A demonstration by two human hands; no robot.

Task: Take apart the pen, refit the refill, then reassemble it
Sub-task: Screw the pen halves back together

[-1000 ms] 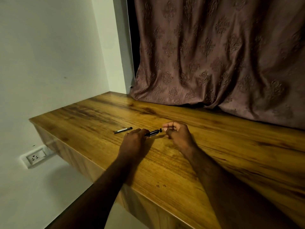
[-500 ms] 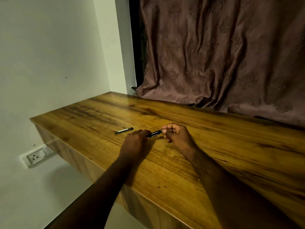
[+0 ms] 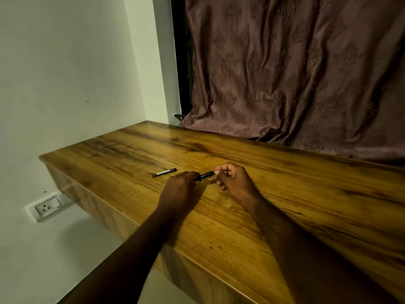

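Wooden desk [image 3: 295, 194] runs from the near edge to a patterned mauve curtain [image 3: 295, 73] at 12 to 2 o'clock, with a white wall at 9 o'clock and a wall socket [image 3: 46, 207] low at 8 o'clock.

Head view: the left hand [image 3: 178, 189] lies knuckles-up on the desk, its fingers curled round the near end of the black pen barrel [image 3: 203, 176]. The barrel slants up toward 2 o'clock, just above the wood. The right hand [image 3: 234, 183] pinches the barrel's far end between thumb and forefinger, the other fingers loosely curled.

A second earlier a small gap showed between the right fingertips and the barrel's end; now they meet it, so the hands have drawn together. The left hand's grip looks unchanged.

The loose pen section [image 3: 164, 172], black with a pale band, lies where it did, at 10 o'clock from the left hand and apart from it.

This looks like work at the barrel's end, fitting or twisting something; whether the refill is inside cannot be told. With that section lying apart, reassembly is probably not finished.
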